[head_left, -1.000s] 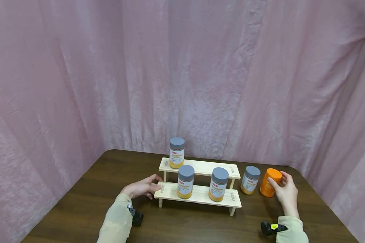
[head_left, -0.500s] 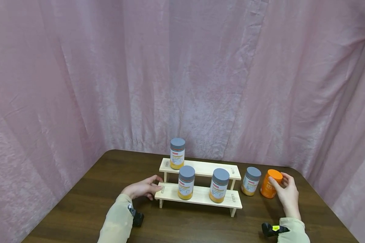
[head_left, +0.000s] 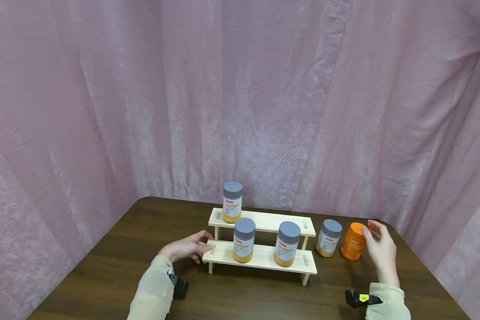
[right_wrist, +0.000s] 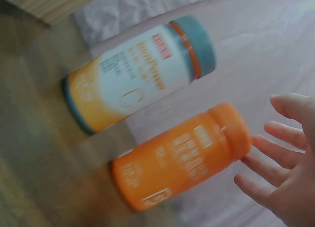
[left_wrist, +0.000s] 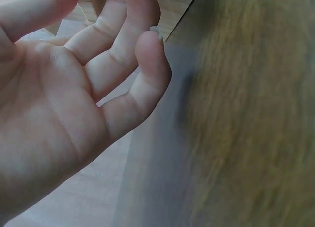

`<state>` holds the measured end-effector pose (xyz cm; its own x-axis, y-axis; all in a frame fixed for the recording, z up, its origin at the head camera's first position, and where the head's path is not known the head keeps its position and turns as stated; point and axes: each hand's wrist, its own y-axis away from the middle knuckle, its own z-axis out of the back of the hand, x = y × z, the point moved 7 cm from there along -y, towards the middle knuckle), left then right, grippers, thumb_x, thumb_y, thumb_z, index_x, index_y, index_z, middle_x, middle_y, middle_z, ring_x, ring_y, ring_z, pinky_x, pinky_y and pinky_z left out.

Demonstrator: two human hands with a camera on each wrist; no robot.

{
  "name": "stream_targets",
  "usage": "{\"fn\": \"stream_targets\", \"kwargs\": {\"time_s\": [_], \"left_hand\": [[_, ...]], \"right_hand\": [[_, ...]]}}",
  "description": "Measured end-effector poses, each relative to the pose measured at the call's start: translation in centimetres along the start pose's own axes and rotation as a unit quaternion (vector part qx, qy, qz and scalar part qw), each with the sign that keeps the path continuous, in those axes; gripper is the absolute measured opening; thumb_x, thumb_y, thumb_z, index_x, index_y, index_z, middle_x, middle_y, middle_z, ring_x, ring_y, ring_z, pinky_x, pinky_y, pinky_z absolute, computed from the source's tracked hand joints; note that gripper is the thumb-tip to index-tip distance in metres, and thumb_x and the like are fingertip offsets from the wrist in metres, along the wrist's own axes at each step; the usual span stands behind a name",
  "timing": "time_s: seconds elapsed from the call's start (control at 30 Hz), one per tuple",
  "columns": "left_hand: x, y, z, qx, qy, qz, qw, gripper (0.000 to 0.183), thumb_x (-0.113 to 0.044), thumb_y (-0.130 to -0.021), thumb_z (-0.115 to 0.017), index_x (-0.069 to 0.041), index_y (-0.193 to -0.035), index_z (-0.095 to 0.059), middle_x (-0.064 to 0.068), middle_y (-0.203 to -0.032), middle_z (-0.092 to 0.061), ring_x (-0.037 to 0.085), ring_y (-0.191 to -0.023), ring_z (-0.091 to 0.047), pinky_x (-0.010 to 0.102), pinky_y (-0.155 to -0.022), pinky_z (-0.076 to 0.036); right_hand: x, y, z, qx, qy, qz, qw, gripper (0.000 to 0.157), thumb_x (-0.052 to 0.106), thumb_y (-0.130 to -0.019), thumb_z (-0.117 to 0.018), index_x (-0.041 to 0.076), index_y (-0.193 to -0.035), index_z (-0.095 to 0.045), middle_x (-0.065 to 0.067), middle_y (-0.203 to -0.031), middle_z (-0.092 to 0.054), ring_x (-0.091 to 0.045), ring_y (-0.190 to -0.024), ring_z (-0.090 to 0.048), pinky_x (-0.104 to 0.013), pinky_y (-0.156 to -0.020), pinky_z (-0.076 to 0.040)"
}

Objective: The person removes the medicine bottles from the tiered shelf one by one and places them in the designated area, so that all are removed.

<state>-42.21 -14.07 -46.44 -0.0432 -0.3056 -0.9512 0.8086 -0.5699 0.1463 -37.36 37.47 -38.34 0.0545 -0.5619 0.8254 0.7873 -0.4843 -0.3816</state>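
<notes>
Five screw-capped supplement jars stand upright on and around a two-tier wooden stand (head_left: 264, 254), which sits along the far half of the dark wood-grain table (head_left: 104, 253). The orange jar (head_left: 352, 245), with its matching orange lid, is on the tabletop near the far right corner, to the right of the stand. The right hand (head_left: 382, 251) is beside it on the side toward the table's right edge, its grip released: fingers spread, thumb and fingertips by the lid, though whether any of them brushes it I cannot tell. Just left of the orange jar, between it and the stand's right end, is a grey-capped jar (head_left: 328, 240) with a white and yellow label. Three more of that kind are on the stand: one on the upper board (head_left: 232, 206) at its left end, one left of centre on the lower board (head_left: 243, 244), and one right of centre there (head_left: 286, 249). The left hand (head_left: 185, 248) is at the stand's left end, on the side toward the table's left edge, thumb touching the lower board; whether it pinches the wood I cannot tell. Both forearms wear pale sleeves (head_left: 154, 286), each with a black wrist camera (head_left: 180, 288). A pink velvety curtain (head_left: 240, 111) hangs behind the table's far edge.
</notes>
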Motion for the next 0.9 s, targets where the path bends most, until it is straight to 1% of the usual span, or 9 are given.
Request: {"fn": "stream_targets", "kwargs": {"time_s": [0.07, 0.17, 0.27, 0.37, 0.47, 0.53, 0.63, 0.73, 0.9], "left_hand": [[0.0, 0.0, 0.0, 0.001, 0.001, 0.000, 1.0000, 0.044, -0.023, -0.097, -0.057, 0.000, -0.128, -0.034, 0.004, -0.095, -0.067, 0.014, -0.079, -0.063, 0.028, -0.066, -0.048], [0.0, 0.0, 0.0, 0.001, 0.001, 0.000, 1.0000, 0.044, -0.023, -0.097, -0.057, -0.001, -0.128, -0.034, 0.004, -0.096, -0.067, 0.014, -0.079, -0.063, 0.029, -0.066, -0.048], [0.0, 0.0, 0.0, 0.001, 0.001, 0.001, 1.0000, 0.045, -0.023, -0.097, -0.057, -0.001, -0.128, -0.034, 0.005, -0.097, -0.067, 0.014, -0.080, -0.063, 0.029, -0.066, -0.048], [0.0, 0.0, 0.0, 0.002, 0.000, 0.001, 1.0000, 0.045, -0.023, -0.097, -0.057, -0.001, -0.129, -0.034, 0.004, -0.096, -0.066, 0.014, -0.080, -0.062, 0.029, -0.066, -0.048], [-0.1, 0.0, 0.0, 0.002, -0.001, 0.000, 1.0000, 0.045, -0.023, -0.097, -0.056, -0.001, -0.129, -0.034, 0.004, -0.096, -0.067, 0.014, -0.079, -0.062, 0.029, -0.066, -0.048], [-0.1, 0.0, -0.1, 0.002, -0.002, -0.001, 1.0000, 0.044, -0.023, -0.097, -0.056, -0.001, -0.129, -0.034, 0.004, -0.095, -0.067, 0.014, -0.079, -0.063, 0.029, -0.066, -0.048], [-0.2, -0.1, -0.1, 0.002, -0.004, -0.002, 1.0000, 0.044, -0.023, -0.097, -0.056, 0.000, -0.129, -0.034, 0.004, -0.095, -0.067, 0.014, -0.079, -0.063, 0.029, -0.066, -0.048], [-0.2, 0.0, -0.2, 0.002, -0.002, 0.000, 1.0000, 0.044, -0.023, -0.097, -0.057, -0.001, -0.128, -0.035, 0.004, -0.096, -0.067, 0.013, -0.079, -0.063, 0.028, -0.066, -0.048], [-0.2, 0.0, -0.1, 0.000, 0.000, 0.002, 1.0000, 0.045, -0.023, -0.097, -0.057, -0.001, -0.129, -0.034, 0.004, -0.095, -0.067, 0.013, -0.079, -0.063, 0.028, -0.066, -0.048]], "right_hand": [[0.9, -0.1, 0.2, 0.005, 0.011, 0.006, 1.000, 0.043, 0.027, -0.098, -0.056, 0.003, -0.133, -0.052, -0.020, -0.134, -0.056, 0.017, -0.093, -0.042, 0.001, -0.081, -0.032], [2.1, 0.0, 0.2, 0.014, 0.028, 0.012, 0.999, 0.042, 0.028, -0.098, -0.056, 0.004, -0.132, -0.053, -0.020, -0.133, -0.057, -0.006, -0.106, -0.055, -0.006, -0.085, -0.038], [3.2, 0.2, 0.1, 0.024, 0.037, 0.024, 0.999, 0.041, 0.026, -0.098, -0.055, 0.003, -0.132, -0.053, -0.022, -0.133, -0.058, -0.032, -0.120, -0.053, -0.023, -0.096, -0.046], [4.3, 0.5, -0.2, 0.035, 0.032, 0.036, 0.998, 0.040, 0.026, -0.098, -0.054, 0.003, -0.131, -0.053, -0.024, -0.131, -0.058, -0.034, -0.120, -0.053, -0.037, -0.103, -0.045], [5.3, 0.8, -0.6, 0.044, 0.030, 0.050, 0.997, 0.039, 0.027, -0.099, -0.054, 0.004, -0.130, -0.054, -0.023, -0.128, -0.060, -0.023, -0.111, -0.058, -0.042, -0.103, -0.043], [5.9, 1.0, -1.0, 0.047, 0.030, 0.062, 0.997, 0.038, 0.027, -0.098, -0.055, 0.005, -0.128, -0.056, -0.023, -0.126, -0.062, -0.003, -0.100, -0.057, -0.029, -0.097, -0.046], [6.8, 1.3, -1.6, 0.048, 0.025, 0.080, 0.995, 0.035, 0.026, -0.097, -0.057, 0.006, -0.126, -0.059, -0.021, -0.122, -0.064, 0.021, -0.087, -0.042, -0.011, -0.085, -0.041], [7.7, 1.6, -2.4, 0.063, -0.014, 0.090, 0.994, 0.034, 0.025, -0.097, -0.058, 0.005, -0.125, -0.059, -0.015, -0.121, -0.067, 0.027, -0.085, -0.041, -0.004, -0.081, -0.036], [8.8, 2.3, -4.0, 0.110, -0.130, 0.077, 0.982, 0.037, 0.022, -0.098, -0.057, 0.000, -0.128, -0.054, 0.020, -0.107, -0.065, 0.018, -0.093, -0.054, -0.004, -0.084, -0.039]]}}
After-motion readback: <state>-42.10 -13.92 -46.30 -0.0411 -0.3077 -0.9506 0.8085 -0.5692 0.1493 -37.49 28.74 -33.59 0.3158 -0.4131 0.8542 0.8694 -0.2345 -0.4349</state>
